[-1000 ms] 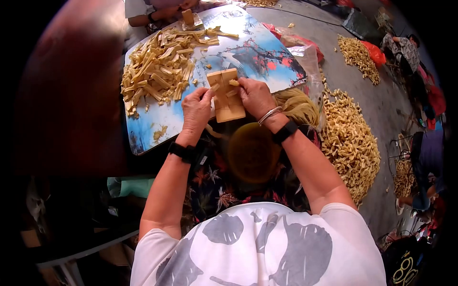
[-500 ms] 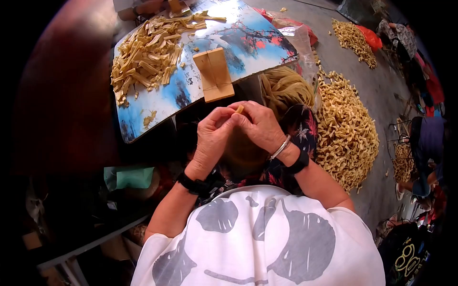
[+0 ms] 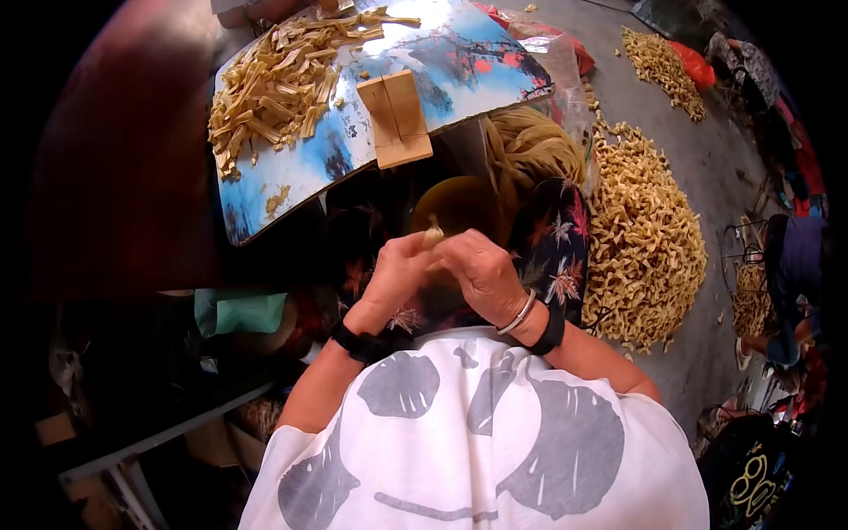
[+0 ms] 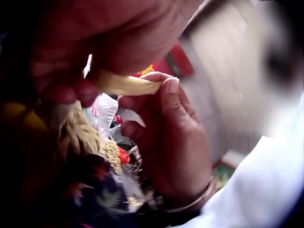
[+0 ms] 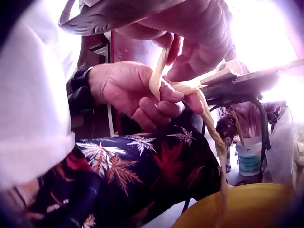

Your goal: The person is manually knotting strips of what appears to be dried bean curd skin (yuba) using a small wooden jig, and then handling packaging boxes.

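Observation:
Close in front of the body, my left hand pinches a pale yellow strip between thumb and fingers. My right hand, right beside it, has the strip's other part; in the left wrist view its thumb and forefinger pinch one end. The right wrist view shows the strip bent around the left fingers, with a long twisted tail hanging toward a yellow bowl. Below the hands are dark, leaf-patterned trousers. Beyond them, a wooden block with a split down its face stands at the table edge.
The painted table carries a heap of short yellow pieces at its left. A bundle of long strips lies beside the right knee. A large pile of knotted pieces covers the floor on the right, with a smaller pile behind.
Both hands have left the wooden block and drawn back toward the body, now close together with the strip between them. The block stays at the table edge.

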`<state>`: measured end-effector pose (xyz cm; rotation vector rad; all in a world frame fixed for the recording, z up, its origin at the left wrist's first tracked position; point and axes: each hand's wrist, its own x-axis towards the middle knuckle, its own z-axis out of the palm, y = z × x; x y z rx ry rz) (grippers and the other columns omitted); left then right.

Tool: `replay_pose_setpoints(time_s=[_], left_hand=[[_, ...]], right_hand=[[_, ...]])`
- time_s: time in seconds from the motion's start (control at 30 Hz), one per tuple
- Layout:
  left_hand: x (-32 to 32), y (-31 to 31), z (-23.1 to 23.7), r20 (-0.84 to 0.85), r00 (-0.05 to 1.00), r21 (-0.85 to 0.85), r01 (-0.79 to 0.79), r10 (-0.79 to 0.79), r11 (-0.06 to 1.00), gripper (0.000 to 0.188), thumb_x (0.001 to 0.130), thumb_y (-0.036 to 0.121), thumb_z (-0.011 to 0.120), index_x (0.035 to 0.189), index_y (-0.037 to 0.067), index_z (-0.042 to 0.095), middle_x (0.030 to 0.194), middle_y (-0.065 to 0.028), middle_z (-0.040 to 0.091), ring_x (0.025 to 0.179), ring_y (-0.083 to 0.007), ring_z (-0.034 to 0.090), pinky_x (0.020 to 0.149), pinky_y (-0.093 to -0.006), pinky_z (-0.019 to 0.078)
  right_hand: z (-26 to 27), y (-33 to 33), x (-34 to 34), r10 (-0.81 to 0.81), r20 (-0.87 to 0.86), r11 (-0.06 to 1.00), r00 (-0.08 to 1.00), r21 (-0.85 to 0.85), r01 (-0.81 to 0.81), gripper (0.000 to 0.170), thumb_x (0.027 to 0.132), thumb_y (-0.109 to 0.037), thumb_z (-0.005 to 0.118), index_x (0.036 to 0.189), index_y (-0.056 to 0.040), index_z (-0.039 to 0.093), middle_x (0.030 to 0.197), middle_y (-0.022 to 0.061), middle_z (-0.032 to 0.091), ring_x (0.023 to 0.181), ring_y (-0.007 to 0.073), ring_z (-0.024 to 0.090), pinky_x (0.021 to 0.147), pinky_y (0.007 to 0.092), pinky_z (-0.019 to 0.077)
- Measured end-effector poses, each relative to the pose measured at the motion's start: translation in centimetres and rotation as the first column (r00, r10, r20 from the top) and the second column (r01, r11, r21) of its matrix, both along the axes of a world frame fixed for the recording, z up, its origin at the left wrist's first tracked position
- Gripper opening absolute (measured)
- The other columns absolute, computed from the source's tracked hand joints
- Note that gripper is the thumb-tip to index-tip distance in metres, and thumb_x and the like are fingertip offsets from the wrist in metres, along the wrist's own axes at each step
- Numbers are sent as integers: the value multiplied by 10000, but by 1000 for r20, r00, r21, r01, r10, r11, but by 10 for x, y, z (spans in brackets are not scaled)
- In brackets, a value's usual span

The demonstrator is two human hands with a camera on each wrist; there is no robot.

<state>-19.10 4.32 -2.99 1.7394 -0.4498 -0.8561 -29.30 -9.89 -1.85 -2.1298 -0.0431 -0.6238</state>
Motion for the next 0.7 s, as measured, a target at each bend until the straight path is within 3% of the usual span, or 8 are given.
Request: replay_pose_setpoints(time_s=[0.07, 0.13, 0.2, 0.27, 0.4, 0.5, 0.6, 0.7], left_hand=[[5, 0, 3, 628, 728, 244, 152, -275, 958, 174, 855, 79, 667, 1026, 78, 701, 906, -130, 691, 736, -285, 666, 667, -368, 543], [-2, -4, 24, 690, 535, 499, 136, -487, 856, 98, 791, 61, 644, 872, 107, 676, 846, -115, 637, 791, -340, 651, 680, -435, 526], [-3, -3, 25, 787, 406, 456, 125, -464, 881, 73, 792, 103, 645, 849, 136, 676, 858, -69, 624, 797, -280, 658, 659, -388, 529], [-3, -4, 39, 817, 313, 486, 76, -484, 871, 110, 788, 102, 644, 895, 126, 660, 824, -59, 595, 744, -255, 653, 618, -370, 525], [-6, -10, 52, 908, 273, 335, -21, -317, 942, 161, 759, 46, 646, 893, 122, 598, 761, -78, 535, 674, -248, 622, 545, -359, 508], [-9, -16, 50, 929, 281, 260, -26, -242, 965, 350, 757, 23, 644, 1102, 81, 627, 763, -81, 539, 675, -250, 622, 556, -350, 518], [-10, -18, 37, 934, 267, 252, -29, -236, 967, 453, 777, 34, 648, 1228, 34, 604, 784, -95, 577, 690, -251, 642, 571, -337, 536], [-11, -20, 40, 914, 343, 261, -90, -217, 961, 393, 799, 56, 655, 1189, 18, 623, 811, -120, 621, 681, -271, 661, 583, -342, 551]], right_hand=[[-1, -2, -3, 11, 4, 999, 1000, -44, -10, 109, 878, 8, 612, 980, -11, 644, 1082, 162, 657, 1019, 329, 635, 814, 363, 538], [-13, -1, 3, -1, 107, 1000, 994, -30, 5, 130, 868, 25, 602, 992, 1, 635, 1180, 175, 628, 1081, 341, 615, 852, 361, 536], [-24, 1, 5, 15, 68, 991, 998, 134, -24, 119, 915, -28, 586, 1021, 10, 626, 1139, 202, 629, 970, 371, 653, 799, 360, 562], [-18, 4, 2, 72, -68, 893, 995, 449, -34, 137, 996, -82, 528, 1032, 12, 620, 1109, 131, 633, 818, 178, 674, 584, 265, 579], [-12, 3, 11, 7, -115, 639, 993, 765, 84, 157, 1018, -144, 522, 1014, -10, 605, 954, 58, 624, 774, 114, 644, 547, 230, 570], [-23, -10, 12, 209, -301, 450, 931, 874, 182, 133, 1004, -168, 566, 1006, -35, 577, 820, 15, 626, 702, 85, 622, 506, 218, 517], [-18, 0, 23, 136, -341, 432, 930, 865, 254, 147, 994, -191, 593, 999, -51, 551, 718, -17, 599, 645, 55, 574, 520, 204, 476], [-22, -1, 23, 46, -306, 691, 951, 697, 191, 168, 992, -202, 599, 1006, -36, 613, 761, -10, 613, 666, 34, 545, 587, 211, 491]])
